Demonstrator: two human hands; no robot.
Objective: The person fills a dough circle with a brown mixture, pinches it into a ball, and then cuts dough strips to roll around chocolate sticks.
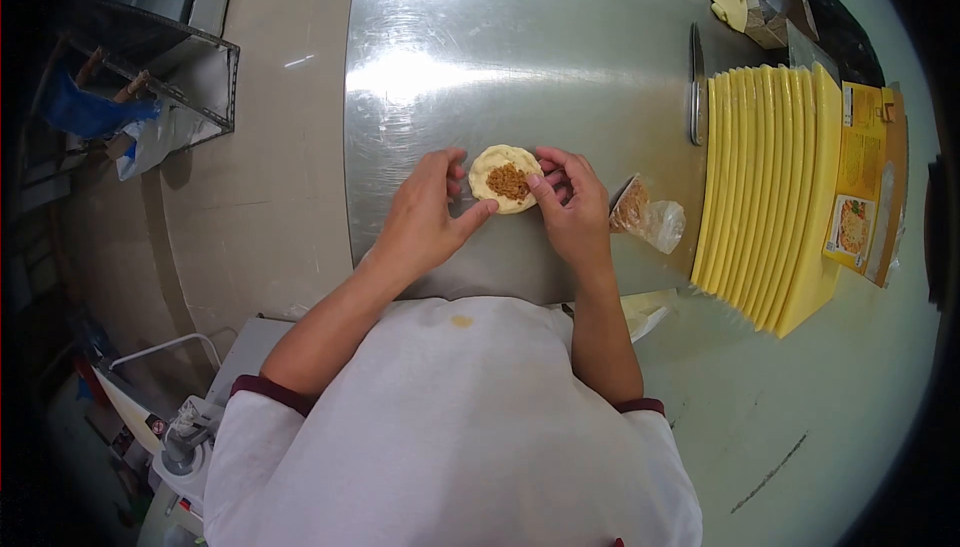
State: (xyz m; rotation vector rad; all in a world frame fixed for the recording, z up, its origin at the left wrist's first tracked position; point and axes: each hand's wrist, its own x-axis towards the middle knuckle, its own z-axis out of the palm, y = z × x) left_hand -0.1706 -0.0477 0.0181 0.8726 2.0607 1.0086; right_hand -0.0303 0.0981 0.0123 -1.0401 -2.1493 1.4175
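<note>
A round of pale dough point(490, 160) lies between my hands, with crumbly brown filling point(505, 183) heaped in its middle. My right hand point(575, 205) has the dough's right edge pinched, thumb on top beside the filling and the fingers curled at the rim. On the other side, my left hand point(425, 205) is open, its thumb tip at the dough's lower left edge and its fingers standing apart from the rim. To the right of my right hand sits a clear plastic bag point(660, 225) holding brown crumbly stuff.
The steel worktop point(520, 37) stretches ahead. On its right stands a row of yellow flat packs point(765, 187), with a knife point(696, 87) beside them and a yellow printed box point(860, 182) beyond. At left is a metal rack point(205, 87).
</note>
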